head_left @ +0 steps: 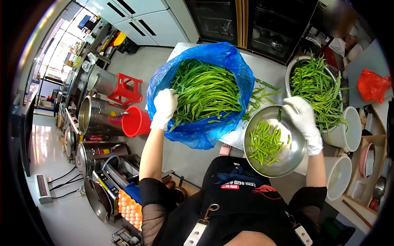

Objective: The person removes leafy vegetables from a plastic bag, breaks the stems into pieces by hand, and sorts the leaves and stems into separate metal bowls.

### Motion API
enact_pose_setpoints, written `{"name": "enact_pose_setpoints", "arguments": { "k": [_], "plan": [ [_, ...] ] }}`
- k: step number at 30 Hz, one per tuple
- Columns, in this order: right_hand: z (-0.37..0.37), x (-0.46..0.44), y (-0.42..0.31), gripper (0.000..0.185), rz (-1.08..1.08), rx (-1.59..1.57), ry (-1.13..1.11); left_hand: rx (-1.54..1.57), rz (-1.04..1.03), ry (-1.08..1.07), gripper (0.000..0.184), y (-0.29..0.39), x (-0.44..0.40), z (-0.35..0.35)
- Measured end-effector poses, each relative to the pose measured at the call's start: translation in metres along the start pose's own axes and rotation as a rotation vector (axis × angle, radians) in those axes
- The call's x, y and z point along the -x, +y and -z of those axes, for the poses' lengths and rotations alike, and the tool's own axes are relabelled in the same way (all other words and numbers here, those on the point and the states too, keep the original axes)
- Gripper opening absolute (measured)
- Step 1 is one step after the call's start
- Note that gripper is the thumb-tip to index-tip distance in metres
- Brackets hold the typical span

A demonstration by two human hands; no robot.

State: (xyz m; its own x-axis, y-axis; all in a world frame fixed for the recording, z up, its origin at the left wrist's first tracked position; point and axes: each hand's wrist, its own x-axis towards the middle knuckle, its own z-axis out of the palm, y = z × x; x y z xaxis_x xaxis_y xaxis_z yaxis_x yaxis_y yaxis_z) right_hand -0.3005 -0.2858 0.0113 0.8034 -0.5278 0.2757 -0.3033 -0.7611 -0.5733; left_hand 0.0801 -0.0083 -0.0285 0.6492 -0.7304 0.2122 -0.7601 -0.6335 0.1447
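A blue plastic bag [242,78] stands wide open on the steel table, full of long green leafy stems [209,88] that look like water spinach. My left hand [165,107], in a white glove, is closed on the bag's left edge beside the stems. At the right, my gloved right hand [303,121] reaches over the rim of a steel bowl [293,158], its fingers pinched by a short green stem piece [280,114]. Several cut stem pieces [264,141] lie in the bowl, mostly on its left side.
A large metal basin [289,78] heaped with leafy greens [315,88] stands at the right. Loose leaves [258,96] lie on the steel table [269,74]. White buckets [352,127] are beyond my right arm. A red bucket [135,121] and large pots [98,117] stand left.
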Motion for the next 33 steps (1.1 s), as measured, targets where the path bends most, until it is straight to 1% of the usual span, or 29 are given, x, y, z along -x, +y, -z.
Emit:
{"name": "enact_pose_setpoints", "arguments": {
  "k": [1, 2, 5, 6, 7, 9, 11, 12, 13, 15, 16, 17, 19, 21, 22, 23, 25, 26, 27, 29, 30, 31, 32, 33],
  "plan": [
    [-0.017, 0.000, -0.006, 0.019, 0.050, -0.010, -0.033, 0.021, 0.035, -0.120, 0.017, -0.003, -0.006, -0.002],
    [-0.033, 0.000, -0.012, 0.019, 0.085, -0.022, -0.050, 0.072, 0.036, -0.175, 0.019, -0.011, -0.011, -0.011],
    [-0.070, 0.005, -0.029, 0.017, 0.131, -0.064, -0.141, 0.268, 0.151, -0.236, 0.020, -0.008, -0.016, -0.005],
    [-0.080, 0.008, -0.033, 0.017, 0.123, -0.099, -0.131, 0.357, 0.160, -0.238, 0.021, -0.005, -0.017, 0.004],
    [-0.082, 0.008, -0.040, 0.018, 0.122, -0.113, -0.183, 0.386, 0.174, -0.186, 0.021, -0.001, -0.015, 0.014],
    [-0.090, 0.011, -0.045, 0.022, 0.086, -0.178, -0.189, 0.573, 0.238, -0.091, 0.022, 0.008, -0.006, 0.043],
    [-0.101, 0.012, -0.048, 0.020, 0.105, -0.209, -0.116, 0.823, 0.354, -0.033, 0.022, 0.017, 0.006, 0.065],
    [-0.106, 0.010, -0.052, 0.020, 0.117, -0.226, -0.080, 0.937, 0.359, -0.013, 0.020, 0.023, 0.013, 0.074],
    [-0.108, 0.006, -0.063, 0.019, 0.070, -0.291, -0.062, 0.987, 0.339, 0.046, 0.017, 0.028, 0.020, 0.074],
    [-0.112, -0.005, -0.091, 0.016, -0.022, -0.419, -0.028, 1.101, 0.341, 0.074, 0.016, 0.046, 0.034, 0.075],
    [-0.113, -0.010, -0.104, 0.014, -0.006, -0.526, -0.013, 1.163, 0.319, 0.107, 0.014, 0.054, 0.039, 0.068],
    [-0.111, -0.014, -0.118, 0.015, -0.069, -0.671, -0.089, 1.196, 0.329, 0.125, 0.014, 0.066, 0.046, 0.065],
    [-0.114, -0.020, -0.145, 0.016, -0.183, -0.955, -0.119, 1.229, 0.296, 0.180, 0.014, 0.084, 0.057, 0.049],
    [-0.121, -0.027, -0.160, 0.018, -0.254, -0.986, -0.117, 1.262, 0.340, 0.174, 0.013, 0.106, 0.071, 0.042],
    [-0.134, -0.030, -0.163, 0.017, -0.289, -1.063, -0.008, 1.270, 0.315, 0.188, 0.016, 0.115, 0.078, 0.036],
    [-0.140, -0.033, -0.161, 0.018, -0.328, -1.092, -0.005, 1.226, 0.290, 0.194, 0.016, 0.121, 0.083, 0.028],
    [-0.143, -0.036, -0.154, 0.018, -0.422, -1.158, -0.076, 0.889, 0.044, 0.360, 0.013, 0.130, 0.091, 0.021],
    [-0.144, -0.034, -0.150, 0.017, -0.444, -1.181, -0.097, 0.909, 0.045, 0.357, 0.015, 0.135, 0.097, 0.019],
    [-0.142, -0.032, -0.147, 0.017, -0.466, -1.203, -0.120, 0.898, -0.039, 0.404, 0.014, 0.138, 0.100, 0.017],
    [-0.144, -0.026, -0.139, 0.017, -0.485, -1.281, -0.165, 0.872, -0.174, 0.407, 0.016, 0.137, 0.106, 0.005],
    [-0.148, -0.024, -0.135, 0.017, -0.480, -1.336, -0.186, 0.903, -0.231, 0.375, 0.017, 0.138, 0.107, 0.008],
    [-0.149, -0.022, -0.130, 0.017, -0.473, -1.391, -0.206, 0.855, -0.320, 0.386, 0.020, 0.135, 0.108, 0.010],
    [-0.148, -0.018, -0.124, 0.018, -0.520, -1.380, -0.242, 0.814, -0.299, 0.355, 0.023, 0.129, 0.111, 0.018],
    [-0.145, -0.018, -0.122, 0.019, -0.514, -1.318, -0.270, 0.773, -0.279, 0.324, 0.026, 0.121, 0.113, 0.027]
  ]
}}
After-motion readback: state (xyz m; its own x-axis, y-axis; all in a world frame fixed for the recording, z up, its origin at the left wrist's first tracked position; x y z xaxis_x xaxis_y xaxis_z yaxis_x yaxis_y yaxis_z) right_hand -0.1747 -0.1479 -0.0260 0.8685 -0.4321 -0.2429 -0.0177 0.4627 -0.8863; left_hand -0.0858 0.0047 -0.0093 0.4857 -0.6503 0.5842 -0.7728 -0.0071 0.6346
